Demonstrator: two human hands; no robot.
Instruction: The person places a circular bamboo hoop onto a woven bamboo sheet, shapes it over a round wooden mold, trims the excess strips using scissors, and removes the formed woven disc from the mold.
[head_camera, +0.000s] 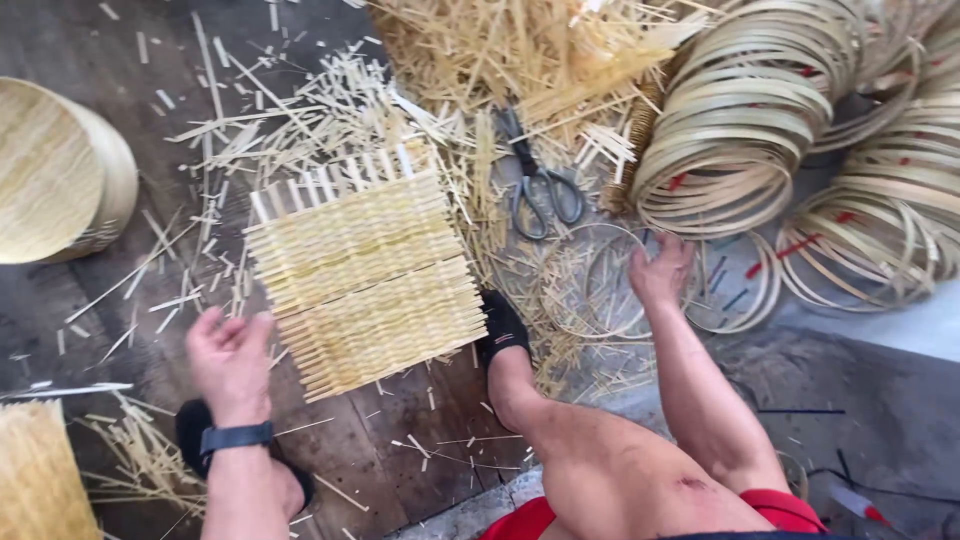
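A square mat of woven bamboo strips (365, 275) lies on the dark wooden floor. Just off its lower left edge hovers my left hand (230, 360), fingers loosely curled and holding nothing; a dark watch band sits on that wrist. My right hand (660, 270) reaches to the right and grips a thin bamboo ring (590, 285) lying flat on the floor. My foot in a black shoe (502, 328) presses on the mat's right corner.
Grey scissors (538, 185) lie above the ring among loose bamboo slivers (500, 50). Stacks of bamboo hoops (740, 120) fill the upper right. A round woven basket (55, 170) stands at the left, and another woven piece (35, 475) at the bottom left.
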